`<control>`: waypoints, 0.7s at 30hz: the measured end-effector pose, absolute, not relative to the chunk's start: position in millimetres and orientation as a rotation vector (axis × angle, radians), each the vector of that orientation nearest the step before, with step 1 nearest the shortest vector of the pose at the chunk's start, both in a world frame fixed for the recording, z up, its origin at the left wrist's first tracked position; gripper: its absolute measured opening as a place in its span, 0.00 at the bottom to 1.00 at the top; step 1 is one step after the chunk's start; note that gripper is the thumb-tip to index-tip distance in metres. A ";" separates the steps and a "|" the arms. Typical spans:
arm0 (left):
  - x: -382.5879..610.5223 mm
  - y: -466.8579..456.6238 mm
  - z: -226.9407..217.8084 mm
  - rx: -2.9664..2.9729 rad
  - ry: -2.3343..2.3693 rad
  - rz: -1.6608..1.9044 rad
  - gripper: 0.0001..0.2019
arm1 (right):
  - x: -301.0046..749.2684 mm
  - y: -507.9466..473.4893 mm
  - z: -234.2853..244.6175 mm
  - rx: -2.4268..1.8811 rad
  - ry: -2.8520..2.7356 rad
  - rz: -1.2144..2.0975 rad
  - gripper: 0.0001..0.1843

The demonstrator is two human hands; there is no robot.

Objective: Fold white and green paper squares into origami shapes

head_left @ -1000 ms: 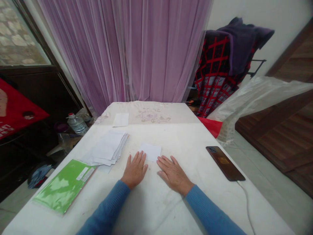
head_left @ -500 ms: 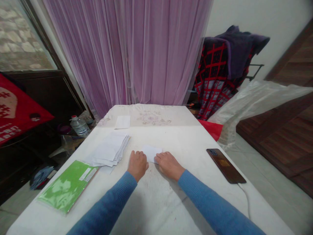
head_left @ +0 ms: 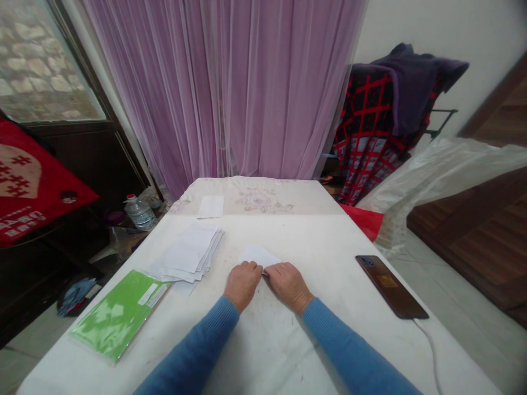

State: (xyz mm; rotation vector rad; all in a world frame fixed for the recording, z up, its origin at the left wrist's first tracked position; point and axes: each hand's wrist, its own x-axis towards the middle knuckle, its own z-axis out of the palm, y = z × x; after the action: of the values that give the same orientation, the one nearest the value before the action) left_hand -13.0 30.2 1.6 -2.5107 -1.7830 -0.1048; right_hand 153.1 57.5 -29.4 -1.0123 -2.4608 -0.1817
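A small white sheet of paper lies in front of me at the middle of the table, its near edge under my fingers. My left hand is closed on that edge from the left. From the right, my right hand pinches the same edge, and the two hands nearly touch. A bit of the edge between the fingertips looks raised or folded; the fingers hide most of it. To the left of my hands rests a loose stack of white paper sheets. Farther back lies a single white sheet.
A green plastic-wrapped packet lies at the table's left edge. On the right is a phone with a white cable. A white cloth covers the table. Beyond stands a purple curtain.
My left hand has moved right, close to my right hand, and both now grip the near edge of the small sheet. The view has shifted slightly.
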 end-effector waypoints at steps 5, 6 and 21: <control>-25.0 26.1 -3.9 -2.527 -1.829 -0.198 0.11 | 162.1 45.8 -22.5 -0.918 -2.345 0.034 0.15; -28.4 24.1 -5.0 -2.542 -1.826 -0.225 0.12 | 166.8 46.6 -21.3 -0.914 -2.336 0.047 0.19; -50.1 6.3 -22.4 -2.666 -1.839 -0.671 0.12 | 187.3 60.8 -34.2 -1.118 -2.361 0.235 0.09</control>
State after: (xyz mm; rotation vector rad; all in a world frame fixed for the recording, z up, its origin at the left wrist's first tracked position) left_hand -50.1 6.3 -22.4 -2.6665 -1.8386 -0.6709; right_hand 187.3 60.8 -34.2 -1.1175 -2.3615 0.2349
